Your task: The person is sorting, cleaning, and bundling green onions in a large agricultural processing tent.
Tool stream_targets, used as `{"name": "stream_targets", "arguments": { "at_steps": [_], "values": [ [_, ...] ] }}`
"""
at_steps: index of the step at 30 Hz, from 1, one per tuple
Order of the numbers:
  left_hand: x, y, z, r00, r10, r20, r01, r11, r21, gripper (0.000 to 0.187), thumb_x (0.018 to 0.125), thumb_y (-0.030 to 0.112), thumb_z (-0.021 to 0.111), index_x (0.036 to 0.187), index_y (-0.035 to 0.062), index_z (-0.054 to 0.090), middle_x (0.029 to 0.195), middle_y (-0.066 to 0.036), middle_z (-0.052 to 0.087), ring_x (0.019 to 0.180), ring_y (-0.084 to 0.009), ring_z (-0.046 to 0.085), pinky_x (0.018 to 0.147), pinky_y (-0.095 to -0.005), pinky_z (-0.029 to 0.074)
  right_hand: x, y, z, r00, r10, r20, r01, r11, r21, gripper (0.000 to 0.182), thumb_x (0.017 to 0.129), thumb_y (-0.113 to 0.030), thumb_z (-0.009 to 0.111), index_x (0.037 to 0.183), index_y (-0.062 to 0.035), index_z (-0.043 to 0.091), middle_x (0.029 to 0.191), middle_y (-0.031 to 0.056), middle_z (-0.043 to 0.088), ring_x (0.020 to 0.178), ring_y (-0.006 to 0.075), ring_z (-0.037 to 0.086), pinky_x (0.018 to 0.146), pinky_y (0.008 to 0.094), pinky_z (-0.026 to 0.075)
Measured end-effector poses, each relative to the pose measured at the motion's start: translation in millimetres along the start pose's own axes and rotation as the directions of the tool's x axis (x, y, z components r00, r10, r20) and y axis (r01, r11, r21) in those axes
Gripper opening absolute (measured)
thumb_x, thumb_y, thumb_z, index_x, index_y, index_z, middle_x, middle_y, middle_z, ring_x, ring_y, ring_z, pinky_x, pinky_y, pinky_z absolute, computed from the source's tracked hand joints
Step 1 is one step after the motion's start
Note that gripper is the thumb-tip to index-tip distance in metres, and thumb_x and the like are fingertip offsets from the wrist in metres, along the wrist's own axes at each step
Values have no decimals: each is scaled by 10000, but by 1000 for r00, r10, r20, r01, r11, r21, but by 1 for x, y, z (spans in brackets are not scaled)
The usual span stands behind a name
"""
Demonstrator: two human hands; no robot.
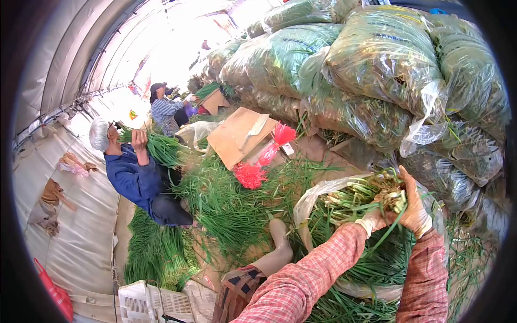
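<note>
A bunch of chives (353,198) with pale stems and brownish root ends lies across my two hands, over an open clear plastic sack (304,207). My left hand (376,219), in a light glove or cuff, grips the bunch from below near the stem ends; its fingers are partly hidden. At the root ends, my right hand (413,207) is wrapped against the bunch with its thumb pointing up. More long green chives (377,264) fill the sack beneath my forearms.
Stuffed plastic sacks (385,48) are stacked along the right. Loose chives (226,199) cover the floor ahead, beside a wooden board (237,134) and pink ties (250,175). A co-worker in blue (129,172) holds chives; another person (164,110) sits farther back. A white crate (156,304) stands lower left.
</note>
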State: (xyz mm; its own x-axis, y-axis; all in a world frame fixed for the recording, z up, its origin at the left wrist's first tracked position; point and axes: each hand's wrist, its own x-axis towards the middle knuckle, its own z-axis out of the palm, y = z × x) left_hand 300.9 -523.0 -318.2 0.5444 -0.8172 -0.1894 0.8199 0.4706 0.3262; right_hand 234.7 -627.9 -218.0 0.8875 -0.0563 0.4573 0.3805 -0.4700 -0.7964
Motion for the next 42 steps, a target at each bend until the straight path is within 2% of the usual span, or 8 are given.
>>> {"name": "stream_targets", "arguments": {
  "at_steps": [2,3,5,8,22,26,29,42],
  "values": [
    [-16,1,21,933,-109,-342,46,981,-187,360,899,320,397,1152,83,495,1100,-67,564,966,-191,570,777,-327,512,-2,-1,3,1000,-11,18,14,977,-211,1121,453,-297,792,1370,-87,182,1277,147,331,1122,309,371,945,369,324],
    [3,-14,-59,929,-97,356,210,932,-294,374,910,341,365,1147,84,498,1077,-72,578,975,-191,569,775,-318,517,-4,1,5,999,-52,8,52,955,-292,1120,444,-305,793,1366,-92,194,1294,157,322,1127,328,366,947,383,322],
    [3,-20,-75,941,-43,336,130,962,-241,371,914,343,362,1140,86,505,1111,-91,562,984,-204,567,808,-335,505,-6,-5,12,998,34,58,-6,904,-427,970,406,-340,783,1262,-110,388,1339,174,294,1133,382,350,951,462,287],
    [-20,-16,-24,946,-53,-321,50,999,-16,448,888,353,423,1242,80,412,1006,-74,584,860,-202,584,735,-316,501,-7,-12,14,974,66,218,71,820,-568,756,399,-360,762,1080,-126,531,1317,151,329,1142,379,351,951,495,252],
    [10,38,-49,945,-125,302,250,870,-424,500,885,252,424,1322,90,244,1100,-66,526,706,-111,549,512,-259,444,-46,-3,48,968,-162,189,231,867,-441,474,461,-186,685,907,-107,544,996,42,534,1050,241,470,983,438,286],
    [23,40,-94,884,20,467,467,1,-884,678,850,224,446,1405,154,61,1107,-61,511,717,-173,526,525,-316,394,-46,-2,52,965,-161,205,241,847,-473,512,441,-172,671,926,-95,528,972,49,511,1034,238,458,994,435,283],
    [-9,48,-28,909,163,385,281,-920,-274,702,804,201,473,1402,187,107,1074,-73,502,830,-220,514,539,-326,403,-46,-6,56,960,-230,161,278,857,-434,422,455,-200,664,840,-103,522,848,70,499,922,266,475,896,417,337],
    [25,85,-65,982,187,6,173,-917,358,723,767,110,467,1394,217,121,971,-211,594,951,-368,532,926,-432,338,-89,-178,56,799,-411,439,528,829,-185,180,587,-219,529,707,-88,498,712,46,465,723,222,482,735,402,457]
  ]
}}
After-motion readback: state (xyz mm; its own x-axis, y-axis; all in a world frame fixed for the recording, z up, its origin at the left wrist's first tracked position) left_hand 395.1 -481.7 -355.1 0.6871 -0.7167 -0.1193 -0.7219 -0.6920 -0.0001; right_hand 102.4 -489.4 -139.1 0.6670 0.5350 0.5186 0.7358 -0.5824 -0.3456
